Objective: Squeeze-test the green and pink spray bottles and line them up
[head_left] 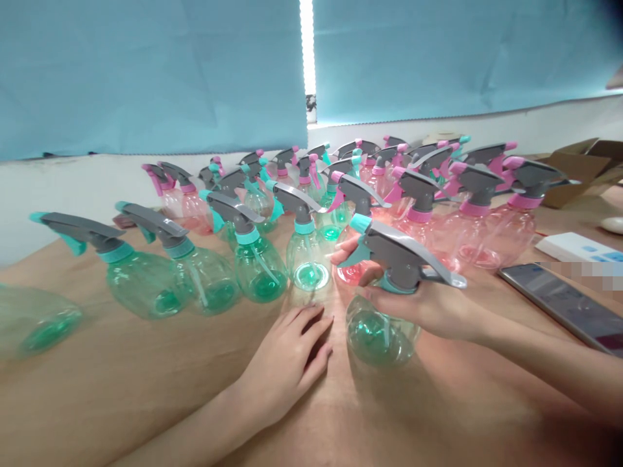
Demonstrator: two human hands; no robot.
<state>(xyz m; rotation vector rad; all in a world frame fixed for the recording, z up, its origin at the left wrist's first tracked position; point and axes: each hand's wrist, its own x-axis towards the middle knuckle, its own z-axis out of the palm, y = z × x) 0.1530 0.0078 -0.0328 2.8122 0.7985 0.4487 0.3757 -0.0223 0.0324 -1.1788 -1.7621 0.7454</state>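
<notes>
My right hand (428,305) grips the grey trigger head of a green spray bottle (382,331) standing upright near the middle of the brown table (146,389). Its teal nozzle points left. My left hand (287,363) lies palm down on the table just left of that bottle, fingers stretched out and holding nothing. Directly behind it stand several green spray bottles (257,259), the closest about a hand's length away.
Several pink spray bottles (472,220) crowd the back right. One green bottle body without a head (34,321) lies at the far left. A phone (564,305), a white box (579,250) and a cardboard box (579,168) sit at the right. Blue curtains (146,71) hang behind.
</notes>
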